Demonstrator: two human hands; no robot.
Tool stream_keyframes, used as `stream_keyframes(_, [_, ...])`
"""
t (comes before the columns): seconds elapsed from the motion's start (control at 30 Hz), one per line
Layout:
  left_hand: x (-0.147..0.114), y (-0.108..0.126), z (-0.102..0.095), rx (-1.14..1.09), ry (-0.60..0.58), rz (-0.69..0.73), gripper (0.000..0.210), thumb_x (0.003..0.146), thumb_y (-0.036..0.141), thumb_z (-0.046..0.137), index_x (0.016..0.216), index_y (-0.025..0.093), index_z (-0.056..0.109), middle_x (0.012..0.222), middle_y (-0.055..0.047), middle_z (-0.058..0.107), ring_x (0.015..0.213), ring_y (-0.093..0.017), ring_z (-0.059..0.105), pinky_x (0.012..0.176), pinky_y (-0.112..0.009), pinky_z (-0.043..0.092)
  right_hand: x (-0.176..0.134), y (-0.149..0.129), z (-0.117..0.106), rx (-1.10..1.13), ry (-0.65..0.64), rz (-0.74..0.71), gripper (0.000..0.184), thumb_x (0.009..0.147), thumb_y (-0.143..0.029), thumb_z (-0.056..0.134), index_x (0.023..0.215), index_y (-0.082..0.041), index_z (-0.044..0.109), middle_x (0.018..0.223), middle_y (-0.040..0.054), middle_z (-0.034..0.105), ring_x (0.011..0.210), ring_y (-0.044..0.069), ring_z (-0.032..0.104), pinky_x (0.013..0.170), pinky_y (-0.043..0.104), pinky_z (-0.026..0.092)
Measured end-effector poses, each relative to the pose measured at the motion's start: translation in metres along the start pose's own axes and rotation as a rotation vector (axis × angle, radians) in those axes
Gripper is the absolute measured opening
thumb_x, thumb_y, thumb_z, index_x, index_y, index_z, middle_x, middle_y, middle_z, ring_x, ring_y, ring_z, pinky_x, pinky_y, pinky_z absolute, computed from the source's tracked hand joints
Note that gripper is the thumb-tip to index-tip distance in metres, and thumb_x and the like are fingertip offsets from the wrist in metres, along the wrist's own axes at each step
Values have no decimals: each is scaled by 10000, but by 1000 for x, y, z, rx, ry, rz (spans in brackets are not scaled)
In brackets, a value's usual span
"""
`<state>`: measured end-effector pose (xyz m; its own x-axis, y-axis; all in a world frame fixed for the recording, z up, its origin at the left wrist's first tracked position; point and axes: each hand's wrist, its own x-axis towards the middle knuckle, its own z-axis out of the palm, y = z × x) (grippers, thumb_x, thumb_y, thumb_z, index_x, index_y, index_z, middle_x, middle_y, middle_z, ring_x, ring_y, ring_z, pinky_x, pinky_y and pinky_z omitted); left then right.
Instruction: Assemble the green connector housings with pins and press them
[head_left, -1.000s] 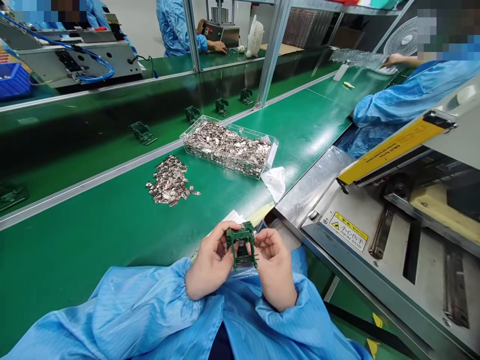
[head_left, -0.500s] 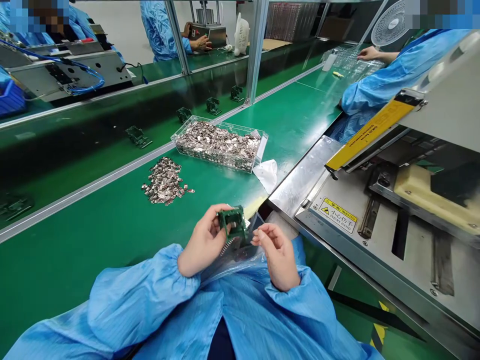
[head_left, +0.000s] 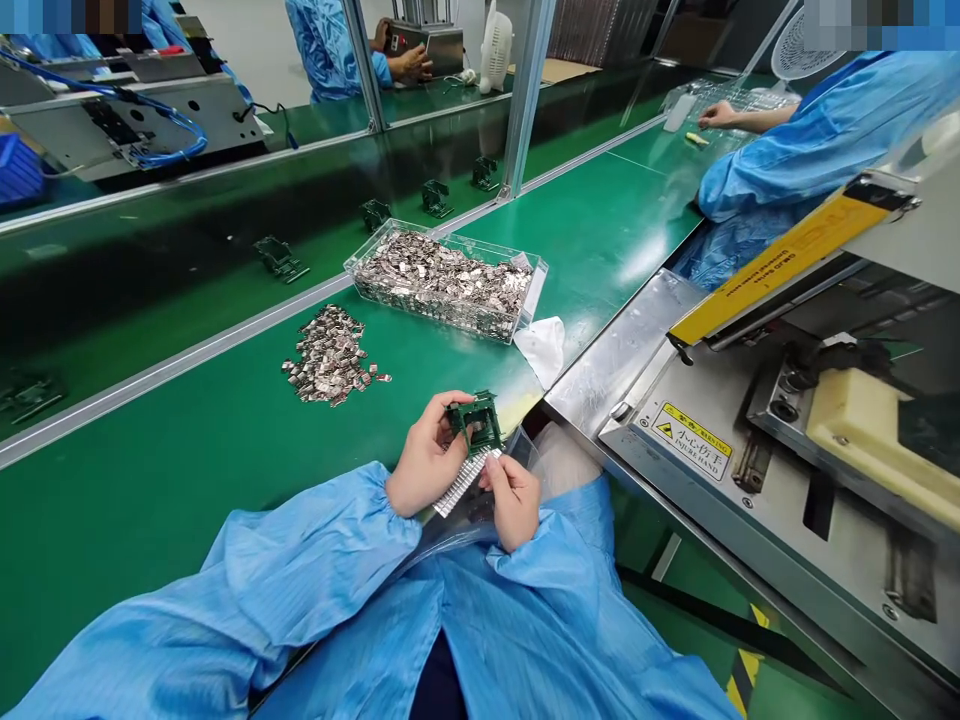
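Observation:
My left hand [head_left: 426, 458] is closed around a small dark green frame-like holder [head_left: 487, 438] with an opening in its middle. Below the holder, a slanted strip of small silvery metal pieces [head_left: 457, 487] shows between my hands. My right hand [head_left: 514, 505] pinches the upper right end of this strip, close under the holder; its fingertips hide what exactly lies between them. A loose pile of small metal pieces [head_left: 330, 355] lies on the green table beyond my left hand. Behind it stands a clear plastic box [head_left: 529, 310] filled with similar pieces.
A white cloth or paper [head_left: 541, 348] lies beside the box. On my right is a metal machine with a warning label [head_left: 691, 440] and a yellow bar [head_left: 780, 268]. Several green holders [head_left: 279, 258] stand along the far ledge. A co-worker's sleeve [head_left: 810, 130] reaches in at right.
My right hand has moved left and closer to the holder, now touching the strip. The holder has tilted, and much more of the strip shows below it. The view has shifted slightly.

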<state>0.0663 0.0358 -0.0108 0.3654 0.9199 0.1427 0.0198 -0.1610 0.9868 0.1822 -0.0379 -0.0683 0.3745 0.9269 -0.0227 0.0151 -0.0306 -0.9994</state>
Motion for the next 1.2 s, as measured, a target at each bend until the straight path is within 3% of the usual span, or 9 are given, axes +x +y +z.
stream_keyframes(0.2, [2,-1,-1,23,-7,21,337,847,121,556,1168,210,509,1033,-39,635,862,-122,635,754,-210,499,4,8,-2,-2,-12,-56,483,879,-571,528,574,-197,538,577,-2,526,569,146,488,559,264,383])
stream_keyframes(0.4, [1,-1,-1,48,-22,27,349,841,92,529,1170,209,514,1050,-47,632,874,-129,639,755,-218,498,2,0,0,7,42,-40,353,887,-500,570,708,-197,535,612,-23,524,557,126,479,528,234,399])
stream_keyframes(0.7, [2,-1,-9,4,-35,18,330,854,137,566,1169,215,506,988,-25,637,820,-110,615,707,-194,485,-16,9,9,-74,104,-81,366,941,-453,475,679,-202,525,585,5,576,539,144,529,528,253,419])
stream_keyframes(0.83, [3,0,-8,4,-36,13,321,854,142,565,1163,206,508,982,-27,640,832,-118,624,712,-199,493,-15,15,2,-145,6,-117,370,925,-447,475,654,-207,557,613,32,618,574,168,574,571,279,445])
stream_keyframes(1.03, [3,2,-8,-25,-33,3,290,871,192,565,1156,189,508,994,-46,635,848,-132,633,739,-220,511,-9,23,-13,-273,-309,-47,318,877,-365,555,615,-216,657,555,8,652,438,146,572,443,240,418])
stream_keyframes(1.2, [4,3,-9,-15,33,36,287,876,222,575,1155,191,519,970,-44,639,790,-125,609,697,-218,499,-3,12,-27,-407,-358,-13,205,769,-283,688,567,-242,690,519,-1,658,440,160,566,444,252,390])
